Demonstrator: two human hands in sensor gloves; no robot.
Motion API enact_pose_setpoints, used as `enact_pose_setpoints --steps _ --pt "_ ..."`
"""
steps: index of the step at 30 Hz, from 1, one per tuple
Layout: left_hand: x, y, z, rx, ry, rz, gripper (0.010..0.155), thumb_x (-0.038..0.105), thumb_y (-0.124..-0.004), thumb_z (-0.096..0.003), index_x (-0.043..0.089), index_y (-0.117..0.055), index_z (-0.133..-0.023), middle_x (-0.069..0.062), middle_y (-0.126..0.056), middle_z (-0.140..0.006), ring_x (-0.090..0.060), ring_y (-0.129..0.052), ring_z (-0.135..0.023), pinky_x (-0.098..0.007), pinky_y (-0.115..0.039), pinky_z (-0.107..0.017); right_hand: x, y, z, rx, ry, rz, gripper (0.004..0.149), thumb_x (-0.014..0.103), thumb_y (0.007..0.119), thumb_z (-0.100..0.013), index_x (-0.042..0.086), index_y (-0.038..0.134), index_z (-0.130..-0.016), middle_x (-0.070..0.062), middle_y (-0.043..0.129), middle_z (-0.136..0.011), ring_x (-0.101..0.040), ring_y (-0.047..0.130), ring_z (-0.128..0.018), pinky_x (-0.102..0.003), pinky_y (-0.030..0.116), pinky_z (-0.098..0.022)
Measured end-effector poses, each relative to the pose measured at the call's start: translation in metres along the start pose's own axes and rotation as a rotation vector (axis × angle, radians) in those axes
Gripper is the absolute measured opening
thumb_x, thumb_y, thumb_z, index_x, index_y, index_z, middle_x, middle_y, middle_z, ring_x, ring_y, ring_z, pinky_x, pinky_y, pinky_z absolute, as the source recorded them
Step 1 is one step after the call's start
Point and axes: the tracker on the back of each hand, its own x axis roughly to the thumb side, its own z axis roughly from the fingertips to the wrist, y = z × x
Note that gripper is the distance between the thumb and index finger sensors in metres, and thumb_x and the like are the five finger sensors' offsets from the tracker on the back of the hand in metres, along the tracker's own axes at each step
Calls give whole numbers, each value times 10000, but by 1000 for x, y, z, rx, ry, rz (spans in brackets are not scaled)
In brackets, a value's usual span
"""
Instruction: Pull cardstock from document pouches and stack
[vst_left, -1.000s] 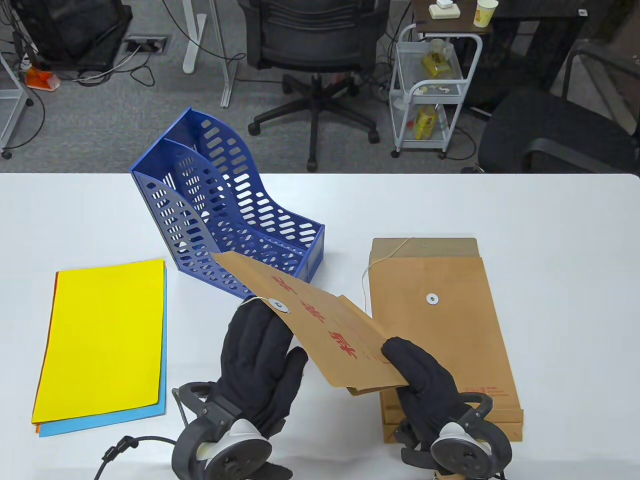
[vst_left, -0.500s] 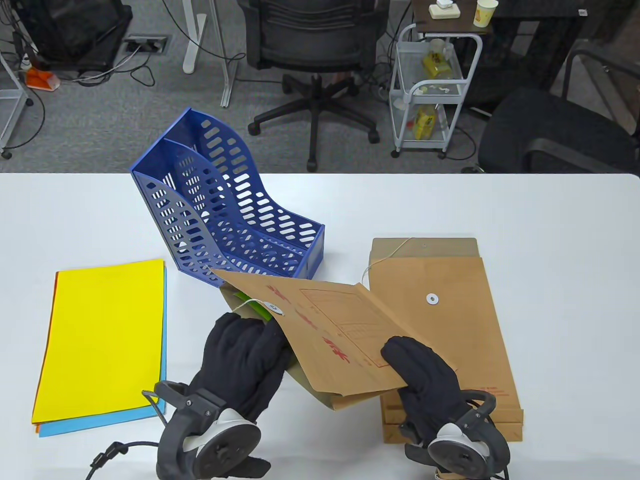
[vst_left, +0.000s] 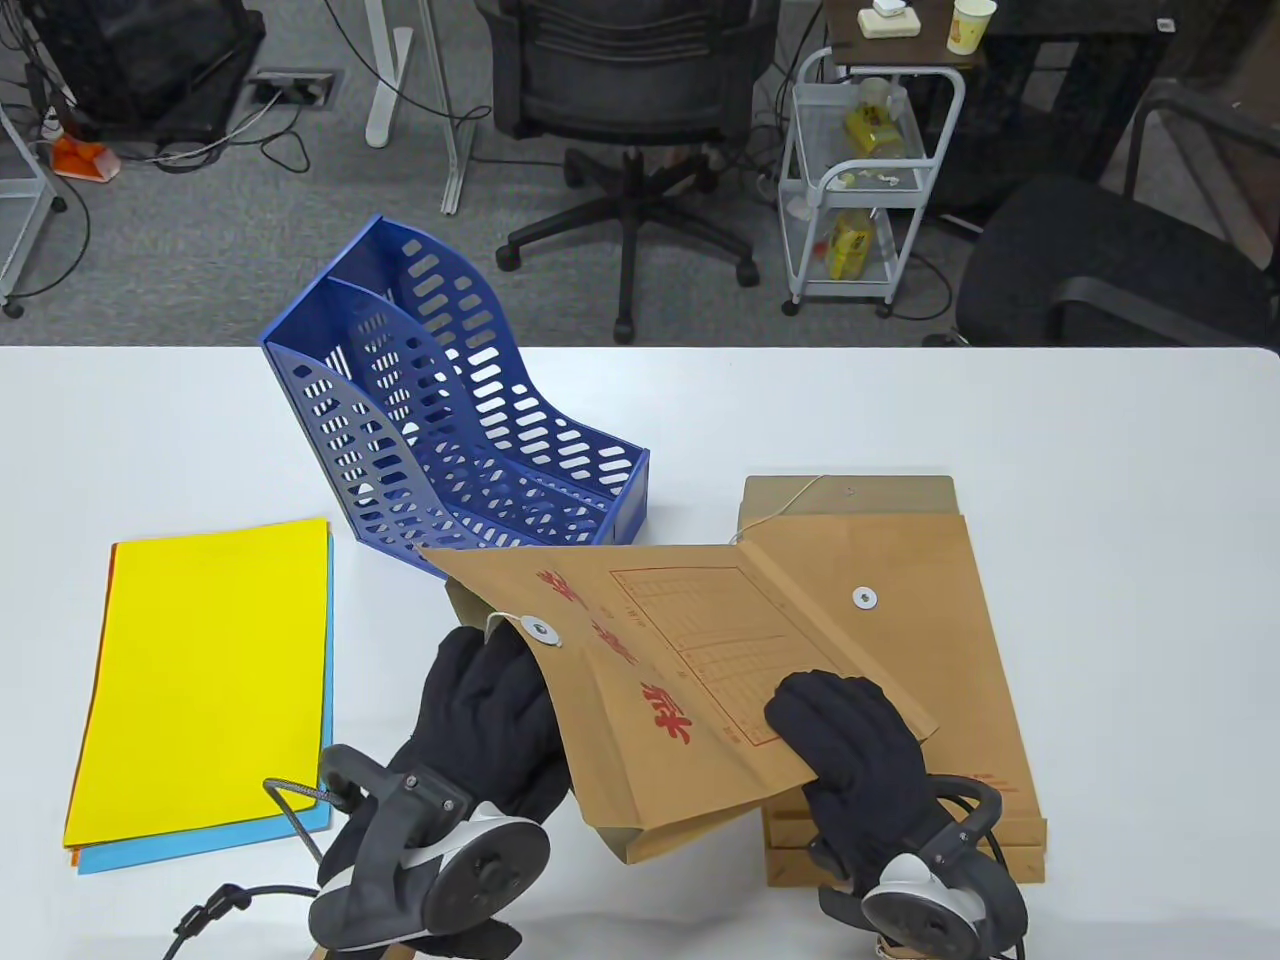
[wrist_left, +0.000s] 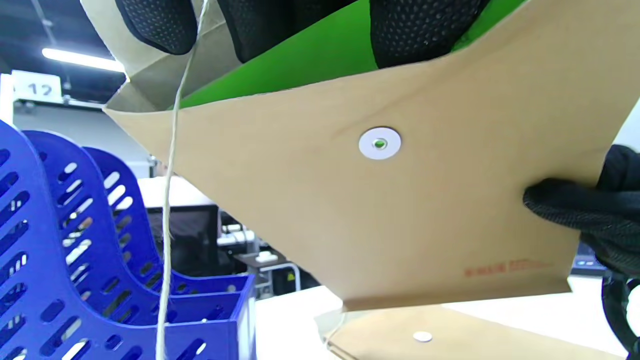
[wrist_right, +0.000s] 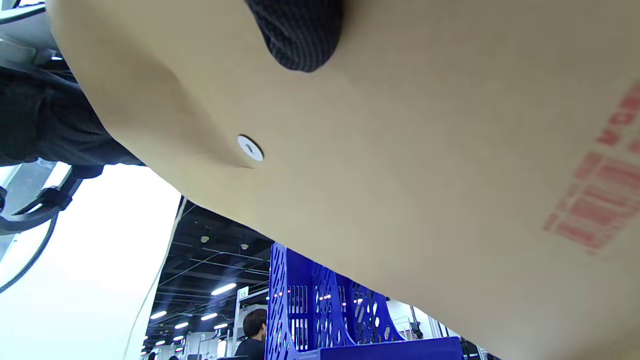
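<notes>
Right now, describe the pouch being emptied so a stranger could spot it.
On the white table, in front of the blue file rack, both gloved hands hold one kraft pouch in the air. Unlike the pouches lying flat beside it, it shows green cardstock at its mouth.

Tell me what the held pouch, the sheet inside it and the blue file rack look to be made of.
Held pouch: matte brown kraft paper, apparently; it creases and bows without shine, with red print and a string-tie disc.
Sheet inside: bright green, smooth and matte, probably cardstock; only an edge strip shows.
Blue file rack: moulded plastic, likely; rigid slotted walls with slight gloss.
</notes>
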Motion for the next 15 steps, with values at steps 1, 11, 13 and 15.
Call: enact_pose_setpoints --steps 1,11,13,15 --pt "-1 -1 -2 -19 4 -6 612 376 -738 -658 263 -437 -1179 -53 -631 -1226 -298 -658 -1110 -645 -566 -812 1 -1 -1 4 -10 8 329 336 629 -712 343 600 -1040 36 755 -1042 -266 811 -950 -532 667 -723" --pt "-3 -17 -6 -53 17 -70 398 391 -684 -668 306 -658 -1056 -34 -742 -1108 -276 -698 -990 -576 -606 -794 11 -1 -4 45 -50 62 326 347 651 -706 334 623 -1030 36 784 -1016 -256 848 -914 -523 675 -717" --pt "-1 -19 -4 25 0 -129 386 394 -682 -656 325 -683 -1036 -10 -780 -1074 -251 -724 -975 -568 -619 -791 13 -6 -8 41 -58 105 333 343 652 -708 316 619 -1038 21 797 -1005 -260 873 -884 -493 712 -692" --pt "-1 -17 -2 103 0 -140 384 399 -686 -647 333 -698 -1025 21 -809 -1057 -229 -742 -1000 -593 -611 -795 17 -10 -12 37 -74 149 342 347 656 -705 307 615 -1042 18 806 -992 -246 896 -852 -474 738 -672"
